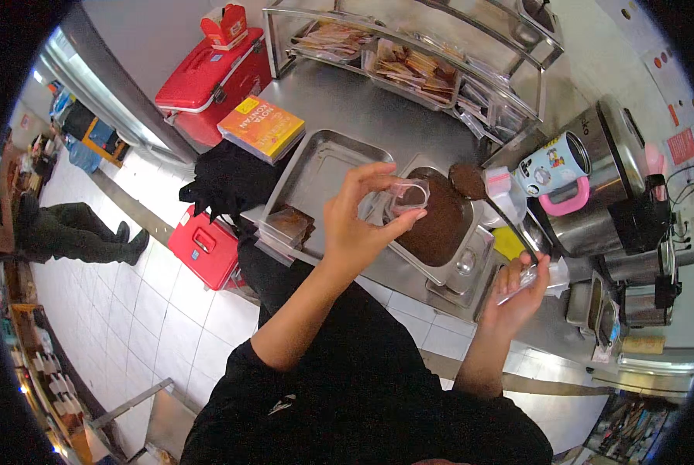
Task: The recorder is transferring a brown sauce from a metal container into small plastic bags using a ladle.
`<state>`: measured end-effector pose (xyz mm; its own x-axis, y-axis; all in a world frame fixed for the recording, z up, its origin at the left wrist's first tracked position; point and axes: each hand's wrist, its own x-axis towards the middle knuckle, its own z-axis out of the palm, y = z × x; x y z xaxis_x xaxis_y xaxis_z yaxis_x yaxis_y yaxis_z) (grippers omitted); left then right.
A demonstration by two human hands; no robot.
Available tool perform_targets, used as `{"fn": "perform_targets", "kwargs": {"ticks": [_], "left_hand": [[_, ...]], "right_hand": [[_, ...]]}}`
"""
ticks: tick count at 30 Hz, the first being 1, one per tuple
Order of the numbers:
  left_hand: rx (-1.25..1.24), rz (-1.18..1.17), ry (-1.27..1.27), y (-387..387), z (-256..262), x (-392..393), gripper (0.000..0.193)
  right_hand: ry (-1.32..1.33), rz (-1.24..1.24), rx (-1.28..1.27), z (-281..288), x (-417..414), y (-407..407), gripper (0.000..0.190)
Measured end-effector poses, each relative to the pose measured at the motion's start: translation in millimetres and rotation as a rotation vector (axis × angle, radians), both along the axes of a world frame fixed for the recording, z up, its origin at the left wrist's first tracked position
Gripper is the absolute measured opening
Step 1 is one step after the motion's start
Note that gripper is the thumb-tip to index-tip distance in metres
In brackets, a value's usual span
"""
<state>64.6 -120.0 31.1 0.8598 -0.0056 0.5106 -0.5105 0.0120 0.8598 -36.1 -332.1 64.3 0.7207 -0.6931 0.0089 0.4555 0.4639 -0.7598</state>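
My left hand point(355, 218) holds a small clear plastic bag point(402, 197), its mouth spread open between thumb and fingers. My right hand point(518, 290) grips the dark handle of a ladle point(469, 180), whose bowl is coated in dark brown sauce; some clear plastic is also in this hand. Between the hands stands a steel pan point(458, 247) of brown sauce or paste. Left of it, behind my left hand, lies a shallow steel tray point(312, 152) with small packets of brown filling point(291, 226) at its near corner.
A steel rack point(541, 81) with trays of packets stands behind. Red cool boxes point(207, 75), a stack of receipt books point(262, 129) and a black cloth point(225, 180) are at left. A mug point(553, 165) and large steel pots point(585, 226) stand right. A person's legs point(79, 232) show far left.
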Motion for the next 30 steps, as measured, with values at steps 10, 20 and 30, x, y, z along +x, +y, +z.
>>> {"fn": "perform_targets", "kwargs": {"ticks": [10, 20, 30], "left_hand": [[-0.02, 0.011, 0.007, -12, 3, 4, 0.07], [-0.072, 0.008, 0.018, -23, 17, 3, 0.071], [-0.071, 0.024, 0.039, -20, 21, 5, 0.069]], "right_hand": [[-0.18, 0.062, -0.048, 31, 4, -3, 0.027], [-0.222, 0.025, -0.382, 35, 4, 5, 0.03], [-0.248, -0.098, -0.562, 33, 0, 5, 0.028]]}}
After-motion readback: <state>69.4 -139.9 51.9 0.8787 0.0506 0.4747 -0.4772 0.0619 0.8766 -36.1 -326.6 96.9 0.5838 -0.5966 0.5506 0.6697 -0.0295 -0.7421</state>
